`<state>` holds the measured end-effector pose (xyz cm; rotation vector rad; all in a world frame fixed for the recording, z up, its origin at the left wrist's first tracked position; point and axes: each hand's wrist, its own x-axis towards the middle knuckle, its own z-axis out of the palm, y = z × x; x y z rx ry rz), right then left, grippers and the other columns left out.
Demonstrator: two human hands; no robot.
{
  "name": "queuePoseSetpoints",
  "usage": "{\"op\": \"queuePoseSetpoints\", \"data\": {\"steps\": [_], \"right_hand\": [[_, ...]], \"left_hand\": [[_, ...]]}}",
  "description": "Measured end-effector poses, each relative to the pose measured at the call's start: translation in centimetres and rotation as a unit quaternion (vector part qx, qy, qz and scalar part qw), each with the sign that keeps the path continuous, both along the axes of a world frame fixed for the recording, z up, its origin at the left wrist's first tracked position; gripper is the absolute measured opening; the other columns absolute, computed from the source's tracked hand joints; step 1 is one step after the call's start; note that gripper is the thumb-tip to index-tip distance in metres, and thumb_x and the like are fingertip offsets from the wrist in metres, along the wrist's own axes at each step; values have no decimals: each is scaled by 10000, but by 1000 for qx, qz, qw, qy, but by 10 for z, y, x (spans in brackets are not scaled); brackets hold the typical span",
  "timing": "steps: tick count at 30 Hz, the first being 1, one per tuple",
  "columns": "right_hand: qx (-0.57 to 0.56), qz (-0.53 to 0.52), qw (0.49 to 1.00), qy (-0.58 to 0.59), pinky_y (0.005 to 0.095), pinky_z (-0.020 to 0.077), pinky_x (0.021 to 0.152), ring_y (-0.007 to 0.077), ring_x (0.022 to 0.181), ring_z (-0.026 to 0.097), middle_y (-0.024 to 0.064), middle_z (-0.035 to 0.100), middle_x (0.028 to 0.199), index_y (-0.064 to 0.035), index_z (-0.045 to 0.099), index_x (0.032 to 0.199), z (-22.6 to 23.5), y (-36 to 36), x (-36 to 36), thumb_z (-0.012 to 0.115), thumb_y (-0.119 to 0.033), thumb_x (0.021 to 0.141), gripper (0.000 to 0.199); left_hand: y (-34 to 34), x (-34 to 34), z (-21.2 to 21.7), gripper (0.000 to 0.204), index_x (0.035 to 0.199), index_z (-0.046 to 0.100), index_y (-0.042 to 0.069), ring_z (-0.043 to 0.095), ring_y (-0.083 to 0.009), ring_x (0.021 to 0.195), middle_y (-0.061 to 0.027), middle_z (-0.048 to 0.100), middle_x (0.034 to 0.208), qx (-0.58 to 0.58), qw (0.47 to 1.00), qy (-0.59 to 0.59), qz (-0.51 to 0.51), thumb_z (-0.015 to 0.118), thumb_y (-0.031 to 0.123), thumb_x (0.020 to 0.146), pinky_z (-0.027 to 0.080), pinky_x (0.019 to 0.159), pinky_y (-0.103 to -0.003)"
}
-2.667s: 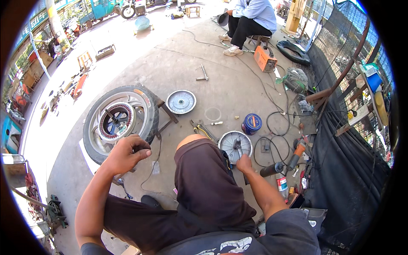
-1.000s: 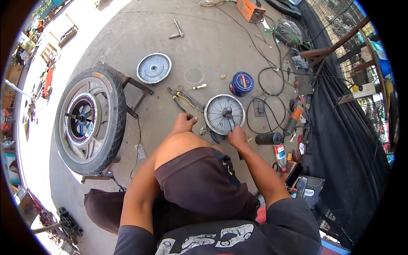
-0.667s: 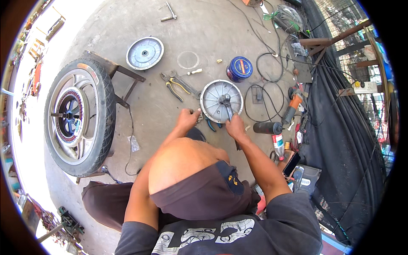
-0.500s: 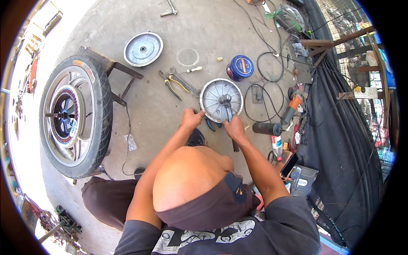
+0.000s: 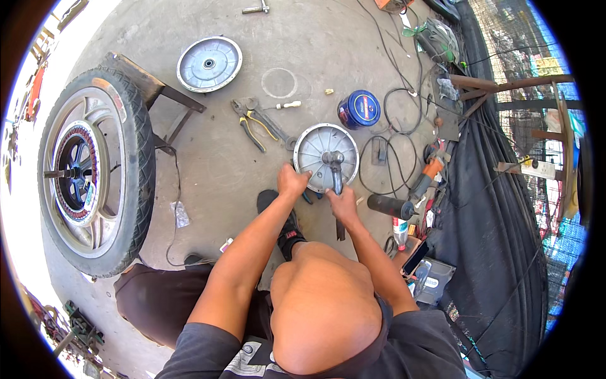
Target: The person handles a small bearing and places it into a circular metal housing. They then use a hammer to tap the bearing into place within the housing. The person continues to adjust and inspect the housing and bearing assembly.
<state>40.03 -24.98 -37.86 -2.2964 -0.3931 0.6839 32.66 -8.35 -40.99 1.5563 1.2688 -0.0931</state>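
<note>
A round, ribbed metal hub cover (image 5: pixel 310 150) lies on the ground in front of me, its ribbed face up. My left hand (image 5: pixel 292 182) is closed on its near-left rim, thumb over the edge. In my right hand (image 5: pixel 343 206) is a hammer (image 5: pixel 336 178), gripped by the handle. Its dark head is over the middle of the cover; whether it touches the metal I cannot tell. Blue-handled pliers (image 5: pixel 307 198) show partly below the cover's near edge, between my hands.
A tyred spoked wheel (image 5: pixel 140 189) with an exposed stator leans by a metal stand (image 5: pixel 173 93) at left. A second cover (image 5: pixel 218 55) lies farther off. Yellow-handled pliers (image 5: pixel 255 134), a blue tub (image 5: pixel 361 108), cables, a dark cylinder (image 5: pixel 388 206) and an orange grinder (image 5: pixel 432 167) surround the work.
The whole view has shifted a little. My left hand has moved slightly inward onto the cover's rim, while the hammer stays over the cover's middle.
</note>
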Motion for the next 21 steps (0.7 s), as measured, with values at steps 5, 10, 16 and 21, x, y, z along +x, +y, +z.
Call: {"op": "queuePoseSetpoints", "data": {"steps": [5, 10, 16, 21], "right_hand": [[-34, -19, 999, 2, 415, 474, 592, 261, 583, 619, 186, 605, 624, 48, 625, 801, -7, -1, -2, 722, -219, 813, 284], [-60, -19, 997, -43, 401, 453, 553, 238, 542, 579, 145, 583, 597, 36, 616, 796, 16, 7, -5, 698, -220, 846, 273], [-33, -9, 993, -109, 450, 483, 611, 358, 613, 636, 223, 614, 643, 65, 614, 835, 38, 19, -10, 677, -252, 875, 325], [-105, 55, 988, -100, 434, 457, 584, 284, 545, 545, 195, 558, 596, 53, 598, 799, 4, 13, 5, 674, -264, 898, 341]], "left_hand": [[-8, 1, -7, 542, 943, 660, -110, 701, -397, 903, -295, 695, 931, 5, 999, -31, -3, 868, 317, 683, 538, 801, -448], [-18, 6, -24, 443, 954, 667, -59, 684, -420, 911, -276, 695, 950, 6, 998, -44, 39, 847, 256, 699, 536, 794, -470], [-28, 8, -56, 341, 928, 668, -67, 695, -377, 738, -261, 696, 849, 9, 992, -87, 89, 819, 145, 709, 551, 653, -446], [-28, 12, -50, 366, 891, 670, -51, 662, -470, 903, -294, 684, 925, -28, 994, -69, 77, 832, 194, 671, 527, 803, -503]]}}
